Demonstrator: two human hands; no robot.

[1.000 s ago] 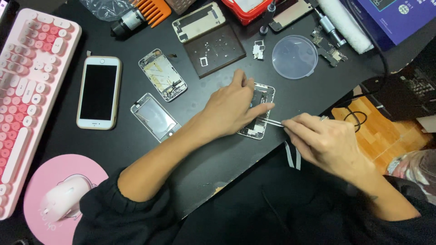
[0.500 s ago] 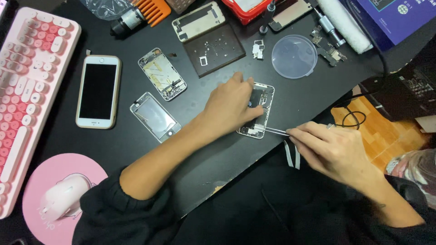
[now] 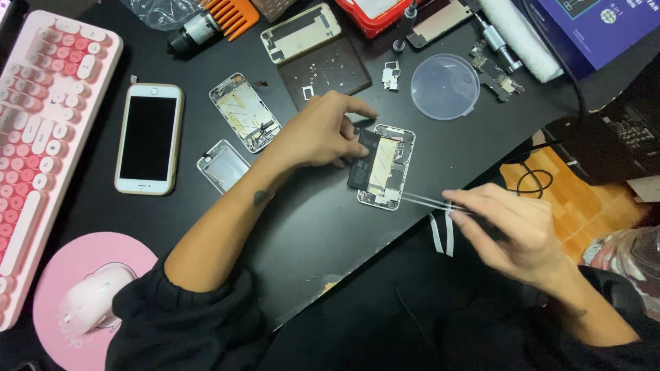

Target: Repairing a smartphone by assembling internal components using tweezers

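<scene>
A pink keyboard (image 3: 41, 130) is lying along the left edge of the black tabletop (image 3: 309, 233). A pink mouse (image 3: 93, 306) is sitting on a round pink pad (image 3: 137, 255) below it. A white phone (image 3: 148, 138) with a dark screen is lying face up beside the keyboard. An orange comb (image 3: 230, 17) is resting at the top edge. A clear round lid (image 3: 445, 87) is sitting upper right, near a blue box (image 3: 591, 27).

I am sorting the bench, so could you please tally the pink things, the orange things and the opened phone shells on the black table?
Pink: 3 — keyboard, mouse, mouse pad.
Orange: 1 — comb.
Opened phone shells: 3 — one under the left hand at, others.
Total: 7.
</scene>
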